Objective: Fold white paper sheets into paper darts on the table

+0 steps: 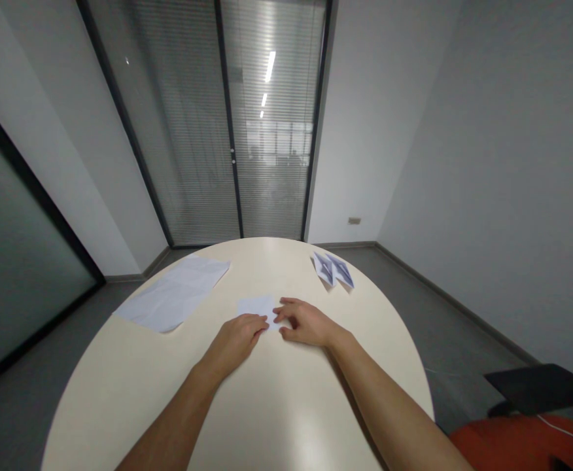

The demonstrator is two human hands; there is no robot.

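Note:
A small white sheet of paper [256,305] lies flat near the middle of the round table. My left hand [240,339] rests on its lower left part, fingers together and thumb tucked close, holding the paper against the tabletop. On the paper's right edge are the fingertips of my right hand [307,322], whose fingers are bent and spread apart, with the thumb down on the table. Both hands cover part of the sheet, so its full outline and any folds beneath them are hidden.
Larger white sheets [173,294] lie at the table's left edge. Two folded paper pieces with dark printing [333,270] stand at the far right. The round cream table [267,252] is near a glass partition [193,131]. A red and black chair [522,438] is at lower right.

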